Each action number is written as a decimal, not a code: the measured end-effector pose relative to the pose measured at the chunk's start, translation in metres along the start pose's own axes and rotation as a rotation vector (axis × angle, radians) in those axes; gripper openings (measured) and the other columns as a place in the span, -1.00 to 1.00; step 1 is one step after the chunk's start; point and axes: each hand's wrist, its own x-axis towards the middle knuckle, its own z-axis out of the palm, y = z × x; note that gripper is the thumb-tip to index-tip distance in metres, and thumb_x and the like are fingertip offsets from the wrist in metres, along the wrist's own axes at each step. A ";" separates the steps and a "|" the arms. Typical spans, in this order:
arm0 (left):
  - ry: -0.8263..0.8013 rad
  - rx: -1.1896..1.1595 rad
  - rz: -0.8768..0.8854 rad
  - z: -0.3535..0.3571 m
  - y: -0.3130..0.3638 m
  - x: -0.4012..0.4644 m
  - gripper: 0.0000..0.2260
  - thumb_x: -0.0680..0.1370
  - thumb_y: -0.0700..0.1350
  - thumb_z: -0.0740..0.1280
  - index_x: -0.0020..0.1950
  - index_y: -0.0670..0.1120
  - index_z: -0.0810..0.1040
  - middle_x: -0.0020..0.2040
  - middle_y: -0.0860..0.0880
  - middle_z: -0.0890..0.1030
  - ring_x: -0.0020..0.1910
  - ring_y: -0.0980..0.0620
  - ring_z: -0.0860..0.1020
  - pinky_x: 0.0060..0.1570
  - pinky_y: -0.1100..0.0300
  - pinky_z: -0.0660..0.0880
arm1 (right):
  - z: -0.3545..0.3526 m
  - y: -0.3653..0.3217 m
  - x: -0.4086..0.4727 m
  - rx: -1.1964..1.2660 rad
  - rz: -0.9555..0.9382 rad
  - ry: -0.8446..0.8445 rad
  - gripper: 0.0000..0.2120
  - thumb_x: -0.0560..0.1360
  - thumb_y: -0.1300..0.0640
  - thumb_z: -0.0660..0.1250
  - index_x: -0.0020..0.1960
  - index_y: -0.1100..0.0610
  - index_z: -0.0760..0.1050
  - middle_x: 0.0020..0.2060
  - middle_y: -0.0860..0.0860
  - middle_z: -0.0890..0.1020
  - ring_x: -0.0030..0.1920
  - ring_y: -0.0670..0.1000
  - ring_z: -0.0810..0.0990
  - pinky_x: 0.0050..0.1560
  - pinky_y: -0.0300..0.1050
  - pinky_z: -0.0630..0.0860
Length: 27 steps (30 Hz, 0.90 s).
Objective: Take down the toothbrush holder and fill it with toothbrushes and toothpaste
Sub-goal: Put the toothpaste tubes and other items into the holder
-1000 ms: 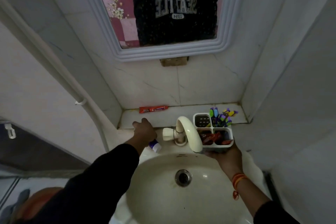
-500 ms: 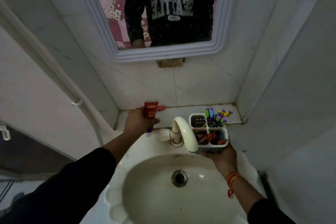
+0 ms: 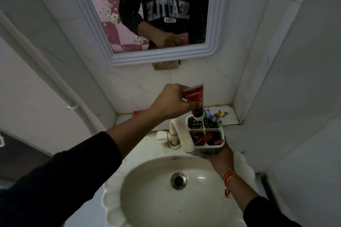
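Observation:
My right hand point(image 3: 218, 155) holds the white toothbrush holder point(image 3: 220, 146) from below, just right of the tap. The holder has four compartments. Several coloured toothbrushes point(image 3: 215, 117) stand in its far right compartment, and red toothpaste tubes point(image 3: 203, 138) lie in the two near ones. My left hand point(image 3: 172, 102) grips a red toothpaste tube point(image 3: 194, 96) upright, cap down. Its cap end sits at the mouth of the far left compartment. Another red tube point(image 3: 137, 113) lies on the ledge, mostly hidden behind my left wrist.
A cream tap point(image 3: 180, 134) curves over the white sink point(image 3: 147, 199) with its metal drain point(image 3: 178, 180). A tiled ledge point(image 3: 230, 116) runs behind the sink, between side walls. A framed mirror point(image 3: 215, 49) hangs above. A white pipe point(image 3: 60, 88) slants down the left wall.
My left hand picked the red tube up off the sink's left side, carried it up and right, and now holds it over the holder. The right hand kept the holder in place.

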 end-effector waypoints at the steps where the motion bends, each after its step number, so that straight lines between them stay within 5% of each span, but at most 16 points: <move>1: -0.051 0.044 -0.002 0.004 0.001 0.004 -0.77 0.45 0.08 0.52 -0.02 -0.05 0.74 -0.24 0.11 0.69 -0.27 0.24 0.62 -0.21 0.35 0.52 | 0.000 -0.001 -0.001 -0.036 -0.012 0.002 -0.34 0.28 0.50 0.57 0.31 0.19 0.50 0.13 0.14 0.63 0.01 0.04 0.60 -0.21 -0.07 0.72; 4: -0.160 0.142 0.003 0.016 -0.001 0.014 -0.77 0.47 0.02 0.49 0.03 -0.08 0.77 -0.11 -0.02 0.77 -0.16 0.08 0.68 -0.04 0.08 0.64 | 0.001 0.001 -0.001 -0.073 -0.027 0.012 -0.22 0.17 0.45 0.65 0.29 0.03 0.51 0.16 0.06 0.64 0.13 0.10 0.61 -0.10 0.07 0.72; 8: -0.256 0.119 -0.016 0.020 -0.003 0.024 -0.85 0.47 -0.09 0.49 0.00 -0.07 0.79 -0.04 0.04 0.78 -0.08 0.16 0.71 0.08 0.19 0.63 | -0.001 0.014 0.007 -0.041 -0.017 -0.002 -0.22 -0.02 0.12 0.69 0.13 -0.29 0.55 0.16 -0.03 0.66 0.22 0.18 0.61 0.01 0.36 0.65; 10: -0.283 0.074 -0.084 0.014 -0.009 0.031 -0.86 0.47 -0.08 0.50 -0.01 -0.05 0.78 -0.08 0.03 0.78 -0.13 0.15 0.72 -0.01 0.23 0.64 | 0.002 0.006 0.000 -0.011 -0.021 0.001 -0.28 0.01 0.09 0.67 0.11 -0.28 0.56 0.16 0.00 0.66 0.22 0.20 0.60 -0.02 0.34 0.66; 14: -0.146 0.101 -0.234 0.004 -0.049 0.042 -0.85 0.52 -0.13 0.45 0.01 -0.14 0.76 -0.04 -0.08 0.77 -0.12 0.07 0.72 0.03 0.15 0.65 | 0.004 0.000 0.004 0.225 0.051 -0.009 -0.53 0.41 0.48 0.47 0.12 -0.01 0.57 0.11 0.10 0.65 0.13 0.19 0.61 -0.37 -0.06 0.68; 18: -0.331 0.459 -0.381 0.012 -0.101 0.042 -0.71 0.58 -0.12 0.35 0.26 -0.17 0.66 0.28 -0.14 0.64 0.25 -0.12 0.60 0.29 0.05 0.53 | 0.003 0.002 0.006 0.372 0.147 0.002 -0.69 0.43 0.37 0.41 0.04 0.01 0.62 0.12 0.20 0.64 0.13 0.33 0.58 -0.13 0.38 0.64; 21: -0.380 0.539 -0.455 0.027 -0.138 0.040 -0.57 0.56 -0.15 0.33 0.44 -0.17 0.46 0.42 -0.20 0.48 0.37 -0.17 0.48 0.33 0.04 0.48 | 0.004 -0.001 0.006 0.337 0.143 -0.004 -0.47 0.38 0.58 0.41 0.06 -0.02 0.58 0.04 0.13 0.65 0.08 0.28 0.62 -0.34 0.09 0.68; 24: -0.411 0.598 -0.484 0.043 -0.159 0.036 -0.47 0.50 -0.25 0.31 0.49 -0.14 0.37 0.45 -0.18 0.40 0.41 -0.19 0.44 0.35 -0.06 0.47 | 0.002 0.002 0.009 0.346 0.144 -0.010 -0.51 0.33 0.53 0.46 0.05 0.02 0.58 0.02 0.13 0.65 0.01 0.26 0.66 -0.32 0.11 0.67; 27: -0.414 0.724 -0.436 0.056 -0.166 0.031 -0.52 0.59 -0.22 0.26 0.52 -0.10 0.35 0.48 -0.17 0.30 0.41 -0.17 0.42 0.30 -0.08 0.47 | 0.000 0.003 0.016 0.574 0.298 0.014 -0.53 0.38 0.57 0.43 0.12 0.11 0.57 0.00 0.13 0.68 -0.17 0.03 0.74 -0.38 -0.12 0.66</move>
